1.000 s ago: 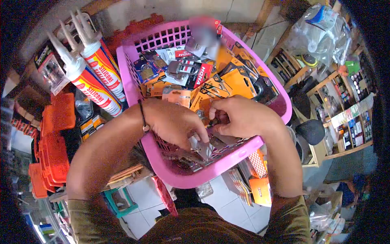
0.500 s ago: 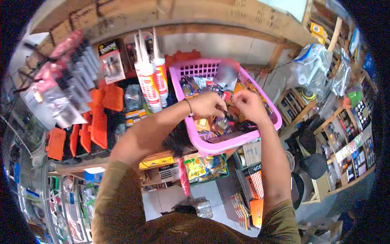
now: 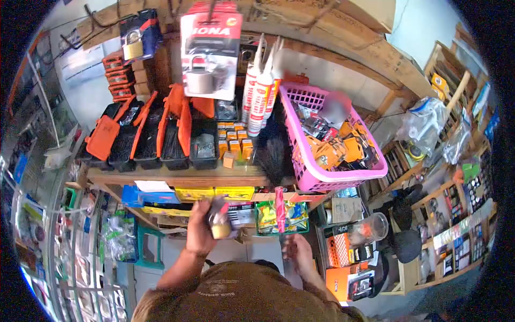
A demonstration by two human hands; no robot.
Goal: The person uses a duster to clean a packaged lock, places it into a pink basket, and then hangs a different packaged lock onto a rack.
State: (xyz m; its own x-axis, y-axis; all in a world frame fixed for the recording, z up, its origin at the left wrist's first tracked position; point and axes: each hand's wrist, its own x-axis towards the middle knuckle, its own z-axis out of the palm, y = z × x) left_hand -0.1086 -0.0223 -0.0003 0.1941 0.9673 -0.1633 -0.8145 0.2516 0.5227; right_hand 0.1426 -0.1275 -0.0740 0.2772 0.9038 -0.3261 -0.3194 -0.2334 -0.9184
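Observation:
My left hand (image 3: 198,232) is low in front of my chest, its thumb and fingers closed on a packaged padlock (image 3: 220,226). The padlock has a brass-coloured body and sits in a clear pack with a dark card; motion blurs it slightly. Lower right of centre, my right hand (image 3: 301,253) is apart from the left one, close to a green tray (image 3: 281,232) of colourful packets. Its fingers look bent and blurred, and I cannot tell whether anything is in them. Beyond the right hand, the pink basket (image 3: 343,177) stands on the wooden shelf, filled with orange and dark packets.
Hanging padlock packs (image 3: 211,53) are at the top centre, near white sealant tubes (image 3: 260,99). Black bins with orange lids (image 3: 174,123) line the shelf (image 3: 182,175), beside small orange boxes (image 3: 234,140). A glass cabinet (image 3: 59,231) is at left; plastic bags (image 3: 426,126) hang at right.
Both hands have left the pink basket and come down towards my body. A packaged padlock now shows in my left hand. The view has turned left, bringing the hanging packs and bins nearer the centre.

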